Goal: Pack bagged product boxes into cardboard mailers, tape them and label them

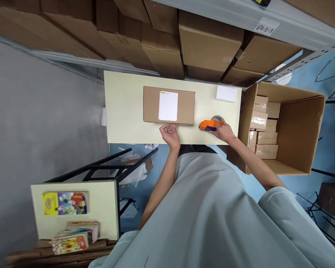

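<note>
A brown cardboard box (184,106) lies flat on the pale table (124,108), with a white label (168,106) on its upper face. My left hand (171,134) is at the box's near edge, its fingers curled in and nothing visible in them; whether it touches the box I cannot tell. To the right of the box, my right hand (223,132) grips an orange and blue tape dispenser (206,125) low over the tabletop. Just behind the dispenser a roll of tape (218,118) is partly visible. A stack of white labels (226,93) rests at the table's far right corner.
An open carton (298,130) holding several small taped boxes (267,137) stands against the table's right end. Large cartons (209,41) fill the shelf behind. At lower left, a side table (103,208) bears colourful books (65,203). Plastic scraps lie beneath the table.
</note>
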A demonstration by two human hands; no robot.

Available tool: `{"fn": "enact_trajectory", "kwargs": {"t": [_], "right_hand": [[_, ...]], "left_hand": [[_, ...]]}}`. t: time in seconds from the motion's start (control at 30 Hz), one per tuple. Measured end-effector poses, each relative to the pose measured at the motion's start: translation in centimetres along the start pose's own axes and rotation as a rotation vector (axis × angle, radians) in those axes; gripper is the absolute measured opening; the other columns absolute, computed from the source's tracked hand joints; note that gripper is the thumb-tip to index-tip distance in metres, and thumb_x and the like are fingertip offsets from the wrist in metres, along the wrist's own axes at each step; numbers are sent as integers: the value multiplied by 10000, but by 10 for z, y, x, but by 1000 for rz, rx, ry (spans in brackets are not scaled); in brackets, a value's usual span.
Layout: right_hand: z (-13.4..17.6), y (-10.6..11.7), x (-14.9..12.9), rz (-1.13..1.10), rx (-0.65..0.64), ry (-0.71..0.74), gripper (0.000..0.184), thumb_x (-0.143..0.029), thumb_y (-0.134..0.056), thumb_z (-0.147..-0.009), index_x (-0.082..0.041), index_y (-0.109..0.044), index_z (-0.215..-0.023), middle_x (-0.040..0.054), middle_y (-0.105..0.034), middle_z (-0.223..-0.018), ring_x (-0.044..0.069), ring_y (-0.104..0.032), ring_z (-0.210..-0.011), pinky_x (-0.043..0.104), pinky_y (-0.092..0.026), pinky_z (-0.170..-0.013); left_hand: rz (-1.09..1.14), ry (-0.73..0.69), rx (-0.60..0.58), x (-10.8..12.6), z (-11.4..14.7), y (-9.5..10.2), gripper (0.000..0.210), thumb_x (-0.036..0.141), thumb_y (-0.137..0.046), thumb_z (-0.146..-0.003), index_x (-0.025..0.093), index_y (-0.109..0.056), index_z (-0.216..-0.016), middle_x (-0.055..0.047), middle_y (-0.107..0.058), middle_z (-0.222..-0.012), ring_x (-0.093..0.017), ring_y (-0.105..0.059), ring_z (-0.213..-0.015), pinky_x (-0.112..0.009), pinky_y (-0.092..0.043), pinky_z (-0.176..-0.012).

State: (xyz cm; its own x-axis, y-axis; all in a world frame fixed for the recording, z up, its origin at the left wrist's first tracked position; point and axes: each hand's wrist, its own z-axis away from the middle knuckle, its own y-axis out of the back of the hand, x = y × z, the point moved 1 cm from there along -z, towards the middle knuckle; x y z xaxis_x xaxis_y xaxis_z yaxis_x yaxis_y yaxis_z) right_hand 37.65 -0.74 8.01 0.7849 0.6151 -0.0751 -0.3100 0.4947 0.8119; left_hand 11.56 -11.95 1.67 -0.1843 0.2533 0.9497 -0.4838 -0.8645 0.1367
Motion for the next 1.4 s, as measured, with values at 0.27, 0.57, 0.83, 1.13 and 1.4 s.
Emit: {"fn": "enact_trajectory", "kwargs": {"t": [0.27,0.57,0.83,1.13,1.4], "right_hand": [[0,1,-10,-21,4,-45,684,-625,-385,-1128,-39,-562,-1434,264,-764,-1183,395,-706,-1130,449,-522,-963],[6,-1,-12,-43,33,-62,684,-648,-384,-1120,-53,-602,-1378,247,-785,-1113,390,-735,-1060,448,-546,-929],[9,-2,-15,-56,29,-50,674,-613,-417,-1124,-34,-585,-1425,273,-782,-1198,390,-739,-1127,430,-532,-965],[28,-27,-71,-60,20,158,467,-464,-471,-1143,-47,-579,-1325,238,-809,-1077,320,-783,-1015,386,-473,-1003],[33,-36,-97,-158,12,146,455,-397,-471,-1138,-16,-575,-1364,244,-801,-1058,346,-787,-1035,411,-495,-972]], "left_hand": [[207,297,214,-4,-1,-26,362,96,-688,-840,235,-504,-1119,-42,-604,-1127,-123,-685,-1012,-287,-599,-966],[162,641,-32,19,-3,-36,418,579,-789,-920,207,-675,-1070,-89,-686,-1040,-194,-730,-1088,-306,-637,-951],[61,520,-235,31,-12,-54,348,514,-806,-951,195,-680,-1012,-151,-783,-1159,-260,-726,-1234,-386,-648,-993],[-385,74,-293,60,-26,-23,689,313,-806,-908,145,-530,-1517,-230,-626,-1521,-326,-589,-1453,-514,-469,-1240],[-765,-353,-339,106,-24,-108,797,579,-644,-1004,227,-405,-1677,-207,-160,-1831,-474,-11,-1699,-770,-142,-1296]]}}
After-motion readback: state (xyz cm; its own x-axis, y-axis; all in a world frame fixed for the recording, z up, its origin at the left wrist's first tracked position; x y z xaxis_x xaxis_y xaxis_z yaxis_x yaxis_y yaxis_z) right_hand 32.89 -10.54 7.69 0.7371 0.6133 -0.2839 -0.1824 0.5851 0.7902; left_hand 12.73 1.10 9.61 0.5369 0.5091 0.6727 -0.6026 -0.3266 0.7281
